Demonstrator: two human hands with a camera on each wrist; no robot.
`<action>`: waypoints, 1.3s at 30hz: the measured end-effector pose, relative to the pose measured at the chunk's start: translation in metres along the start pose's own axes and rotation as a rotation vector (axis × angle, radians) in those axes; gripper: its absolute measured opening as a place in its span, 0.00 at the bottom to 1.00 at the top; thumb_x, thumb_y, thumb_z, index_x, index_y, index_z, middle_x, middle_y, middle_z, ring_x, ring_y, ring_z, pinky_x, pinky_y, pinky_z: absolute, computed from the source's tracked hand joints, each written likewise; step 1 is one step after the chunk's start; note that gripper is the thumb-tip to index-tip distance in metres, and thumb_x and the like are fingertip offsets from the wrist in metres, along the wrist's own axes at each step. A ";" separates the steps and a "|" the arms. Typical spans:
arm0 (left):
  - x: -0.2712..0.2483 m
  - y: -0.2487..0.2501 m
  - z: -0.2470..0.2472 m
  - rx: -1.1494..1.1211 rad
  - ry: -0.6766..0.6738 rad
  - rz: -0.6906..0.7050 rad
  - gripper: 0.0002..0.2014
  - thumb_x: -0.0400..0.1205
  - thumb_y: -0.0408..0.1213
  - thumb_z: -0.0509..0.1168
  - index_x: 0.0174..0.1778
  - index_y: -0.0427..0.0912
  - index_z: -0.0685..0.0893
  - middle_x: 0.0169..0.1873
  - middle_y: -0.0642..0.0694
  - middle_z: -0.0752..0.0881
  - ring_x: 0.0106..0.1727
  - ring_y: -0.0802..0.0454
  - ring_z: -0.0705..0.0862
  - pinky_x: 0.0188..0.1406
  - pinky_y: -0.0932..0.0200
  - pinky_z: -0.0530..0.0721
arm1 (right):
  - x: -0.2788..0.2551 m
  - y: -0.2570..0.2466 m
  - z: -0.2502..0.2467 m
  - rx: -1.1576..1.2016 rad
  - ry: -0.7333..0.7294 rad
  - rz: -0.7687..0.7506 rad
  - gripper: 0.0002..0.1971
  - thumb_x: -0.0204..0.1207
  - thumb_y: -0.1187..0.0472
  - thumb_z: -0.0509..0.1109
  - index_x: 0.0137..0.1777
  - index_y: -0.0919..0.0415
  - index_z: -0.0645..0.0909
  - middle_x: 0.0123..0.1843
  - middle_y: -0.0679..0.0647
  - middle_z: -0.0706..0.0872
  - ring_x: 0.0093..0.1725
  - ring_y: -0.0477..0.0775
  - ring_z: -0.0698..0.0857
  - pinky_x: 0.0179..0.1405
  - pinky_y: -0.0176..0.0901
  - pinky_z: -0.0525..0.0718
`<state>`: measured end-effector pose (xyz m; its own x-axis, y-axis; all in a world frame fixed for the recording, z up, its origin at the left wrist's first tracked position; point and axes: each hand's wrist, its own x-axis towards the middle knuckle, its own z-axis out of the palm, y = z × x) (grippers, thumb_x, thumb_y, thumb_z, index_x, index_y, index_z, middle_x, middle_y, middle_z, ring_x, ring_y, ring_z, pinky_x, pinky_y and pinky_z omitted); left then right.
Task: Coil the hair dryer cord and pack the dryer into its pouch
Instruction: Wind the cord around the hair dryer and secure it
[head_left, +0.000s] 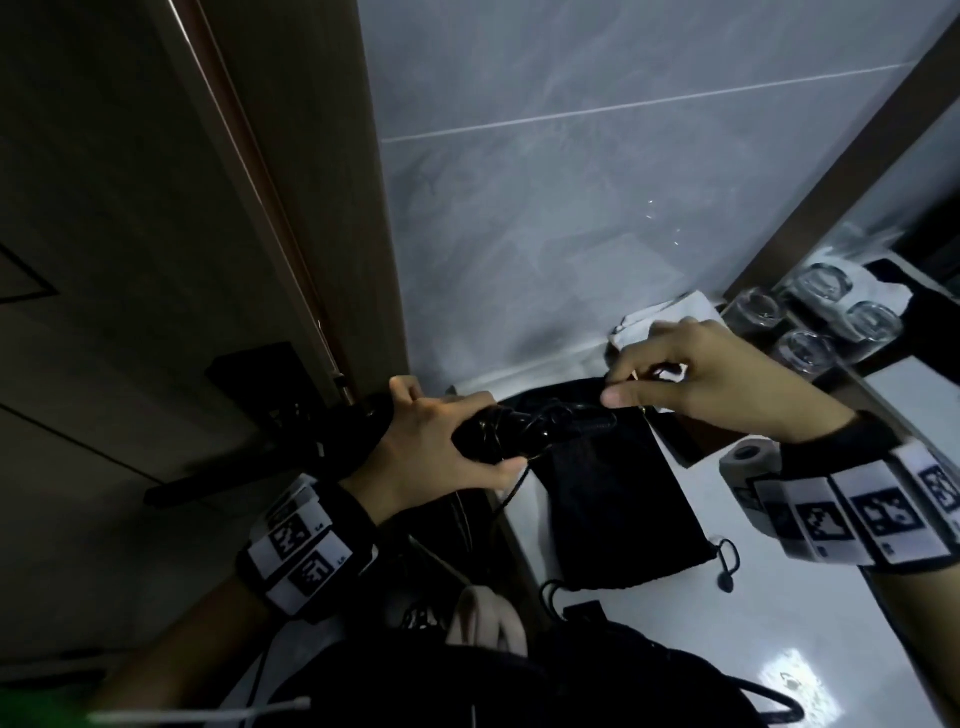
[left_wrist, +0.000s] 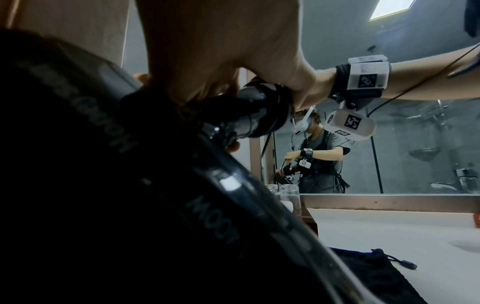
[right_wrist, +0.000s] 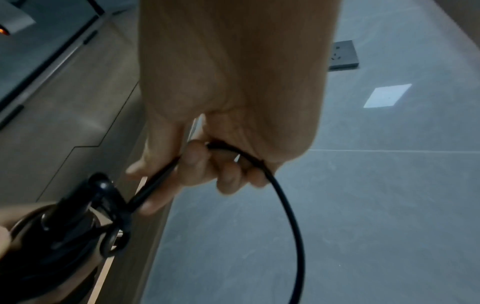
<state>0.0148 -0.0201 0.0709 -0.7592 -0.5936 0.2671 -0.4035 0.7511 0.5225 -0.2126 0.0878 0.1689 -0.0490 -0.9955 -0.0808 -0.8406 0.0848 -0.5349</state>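
My left hand grips the black hair dryer by its handle, where several turns of black cord are wound. The dryer body fills the left wrist view. To the right, my right hand pinches the cord between thumb and curled fingers; a loose loop of it arcs down from the hand in the right wrist view. The black drawstring pouch lies flat on the white counter just below both hands. The cord's plug end is hidden.
Several upturned glasses stand on a tray at the back right, against a mirror. A toilet paper roll sits by my right wrist. A wall socket is on the grey tiled wall. A wooden door frame rises on the left.
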 end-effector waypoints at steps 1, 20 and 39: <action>0.000 0.000 0.001 0.013 0.011 0.011 0.26 0.62 0.69 0.60 0.39 0.50 0.82 0.28 0.57 0.84 0.34 0.54 0.79 0.48 0.56 0.58 | 0.002 0.000 0.002 -0.079 -0.030 0.006 0.09 0.68 0.39 0.71 0.38 0.42 0.85 0.33 0.47 0.84 0.41 0.45 0.81 0.43 0.42 0.78; -0.002 0.002 0.005 0.058 0.018 0.074 0.20 0.61 0.64 0.69 0.36 0.52 0.81 0.28 0.56 0.84 0.32 0.60 0.78 0.50 0.51 0.61 | 0.009 0.003 0.037 0.183 -0.342 0.005 0.11 0.79 0.67 0.67 0.58 0.52 0.79 0.46 0.37 0.88 0.29 0.48 0.82 0.35 0.26 0.75; 0.001 0.010 -0.002 -0.099 0.049 0.120 0.21 0.62 0.65 0.67 0.41 0.54 0.82 0.30 0.69 0.76 0.38 0.79 0.73 0.53 0.55 0.63 | -0.002 0.007 0.039 0.798 -0.335 0.001 0.11 0.77 0.58 0.65 0.40 0.66 0.81 0.34 0.63 0.76 0.34 0.57 0.74 0.35 0.35 0.72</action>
<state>0.0117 -0.0140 0.0780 -0.7722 -0.5166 0.3700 -0.2574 0.7867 0.5611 -0.1974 0.0918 0.1329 0.2179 -0.9413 -0.2578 -0.2048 0.2142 -0.9551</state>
